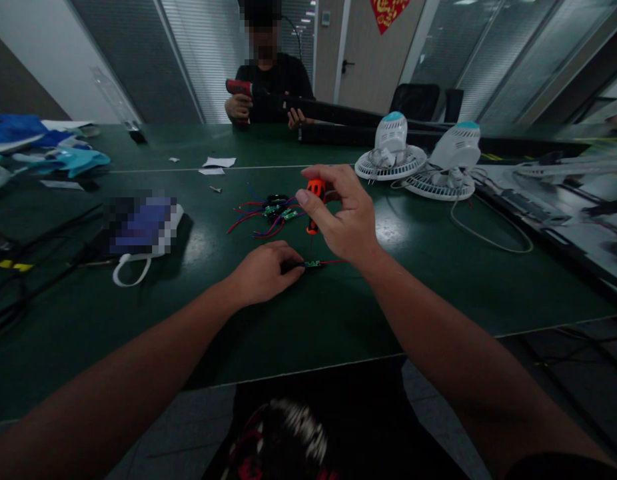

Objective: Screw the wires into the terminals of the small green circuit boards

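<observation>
My left hand (pixel 264 270) rests on the dark green table (pixel 338 313), fingers closed on a small green circuit board (pixel 312 264) with red and black wires. My right hand (pixel 344 215) hovers above it, wrapped round an orange-handled screwdriver (pixel 314 200) that points down toward the board. Beyond the hands lies a pile of several small green boards with red, blue and black wires (pixel 268 213).
Two white desk fans (pixel 418 157) lie at the right with a white cable. A white-strapped object (pixel 143 233) sits left. Blue cloths (pixel 53 157) are far left. Paper scraps (pixel 216 165) lie mid-table. Opposite, a person holds a red tool (pixel 238 90) on long black bars (pixel 338 113).
</observation>
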Demonstrator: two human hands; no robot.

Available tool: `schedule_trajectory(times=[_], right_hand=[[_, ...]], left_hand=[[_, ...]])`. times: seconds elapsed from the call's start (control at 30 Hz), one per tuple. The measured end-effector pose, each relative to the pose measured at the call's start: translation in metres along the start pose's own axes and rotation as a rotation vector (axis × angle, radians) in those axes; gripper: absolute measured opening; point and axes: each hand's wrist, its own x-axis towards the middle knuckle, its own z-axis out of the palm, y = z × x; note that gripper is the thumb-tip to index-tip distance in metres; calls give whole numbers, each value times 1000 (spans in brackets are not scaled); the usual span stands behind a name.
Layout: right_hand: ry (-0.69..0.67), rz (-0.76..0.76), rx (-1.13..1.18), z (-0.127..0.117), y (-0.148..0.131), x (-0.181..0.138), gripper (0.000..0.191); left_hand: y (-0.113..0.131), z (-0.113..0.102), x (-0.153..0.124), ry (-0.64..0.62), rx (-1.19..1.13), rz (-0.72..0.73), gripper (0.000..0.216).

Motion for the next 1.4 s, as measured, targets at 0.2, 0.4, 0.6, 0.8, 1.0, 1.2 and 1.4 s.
schedule_trajectory(times=[0.2, 0.4, 0.6, 0.8, 1.0, 1.2, 1.4], right_hand=[[4, -11, -8, 0, -1, 0, 21], [-13, -4, -41, -1, -4, 0, 19], [-28, 8, -19, 0, -2, -1, 21], [-26, 30, 0, 2, -2, -2, 22], [-17, -8, 5, 1, -1, -1, 21], [-22, 16, -15, 1, -2, -1, 20], [-22, 28, -12, 2, -2, -1, 21]], left_hand=[[0, 0, 0, -6, -3, -6, 23], [0, 0, -1, -2, 7, -9, 24], [0, -1, 0, -8, 7, -15, 24], [-1, 1, 0, -3, 7, -3, 24], [-2, 0, 0, -6, 5, 1, 22], [-1, 0, 0, -10, 17, -8, 22], [-1, 0, 0, -3, 7, -3, 25]])
